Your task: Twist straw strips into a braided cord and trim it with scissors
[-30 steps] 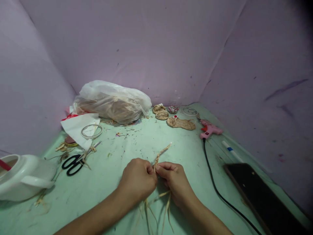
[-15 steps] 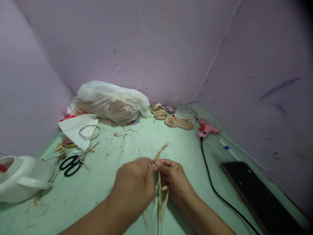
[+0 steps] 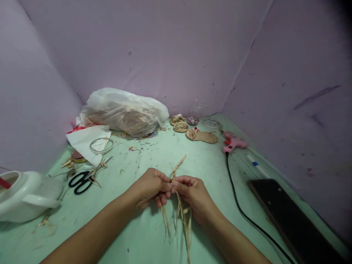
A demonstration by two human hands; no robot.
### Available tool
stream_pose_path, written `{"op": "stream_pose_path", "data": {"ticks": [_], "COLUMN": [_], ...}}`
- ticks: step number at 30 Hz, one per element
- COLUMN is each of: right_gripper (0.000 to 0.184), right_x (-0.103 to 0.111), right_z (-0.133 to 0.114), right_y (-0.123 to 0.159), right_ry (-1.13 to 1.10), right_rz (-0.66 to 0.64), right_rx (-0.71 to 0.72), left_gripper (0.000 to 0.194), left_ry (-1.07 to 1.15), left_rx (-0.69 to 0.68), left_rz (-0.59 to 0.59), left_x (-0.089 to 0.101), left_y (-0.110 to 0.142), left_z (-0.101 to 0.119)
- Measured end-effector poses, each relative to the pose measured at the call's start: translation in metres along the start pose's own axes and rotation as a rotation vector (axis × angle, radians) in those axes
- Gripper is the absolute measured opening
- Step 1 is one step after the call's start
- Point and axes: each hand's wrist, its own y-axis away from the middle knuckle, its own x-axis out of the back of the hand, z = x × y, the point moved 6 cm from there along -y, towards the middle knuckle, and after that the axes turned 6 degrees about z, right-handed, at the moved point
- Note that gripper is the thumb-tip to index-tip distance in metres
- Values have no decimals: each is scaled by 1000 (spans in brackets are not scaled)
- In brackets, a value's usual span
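The braid (image 3: 174, 173) stood between the two hands, above the green table (image 3: 132, 227), its thin tip slanting up and away toward the right. Its lower end was pinched where the plaiting gave way to loose strands (image 3: 187, 229).

The left hand (image 3: 154, 187) gripped that spot between thumb and forefinger, its other fingers curled below. The right hand (image 3: 194, 194) met it from the other side, thumb and finger closed on the same place, the two sets of fingertips just about touching. Which strand each one held could not be told.

A moment earlier the left hand had been a blur raised over the work; now it had settled lower, with its curled fingers in sight. Strands that had hung mostly in one bunch now fell in two groups, one under each hand, which suggested that a crossing had just been made and was being held tight.

Beyond the braid lay a woven sole (image 3: 202, 136) with a red bead on it, two rounder woven pieces (image 3: 180, 127) and a dish of beads (image 3: 193, 120). A plastic bag (image 3: 123, 113) sat behind, to the left; nearer were paper (image 3: 82, 141), scissors (image 3: 81, 182) and a white jug (image 3: 41, 187). On the right were a pink glue gun (image 3: 233, 142), a pen (image 3: 255, 164) and a phone (image 3: 297, 220)
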Motion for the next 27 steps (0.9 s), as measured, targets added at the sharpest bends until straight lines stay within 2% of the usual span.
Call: {"op": "stream_pose_path", "data": {"ticks": [4, 7, 10, 14, 18, 23, 27], "right_gripper": [17, 18, 17, 14, 21, 21, 23], "right_x": [4, 4, 5, 12, 17, 7, -10], "right_z": [2, 4, 1, -15, -23, -26, -25], "right_y": [-3, -4, -5, -4, -2, 11, 28], "right_ry": [17, 38, 110, 443, 757, 875, 1071], "right_rz": [47, 55, 37, 67, 104, 145, 145], "right_rx": [32, 14, 54, 257, 327, 401, 650], "left_gripper": [8, 6, 6, 6, 8, 9, 11], "left_ry": [-31, -71, -65, -68, -102, -2, 203], "left_rx": [-11, -107, -194, -223, -281, -200, -82], "left_rz": [50, 88, 74, 174, 240, 348, 396], "left_x": [2, 2, 0, 4, 5, 3, -1], "left_y": [-3, -4, -3, -6, -10, -14, -10], "left_z": [-2, 2, 8, 5, -4, -16, -19]}}
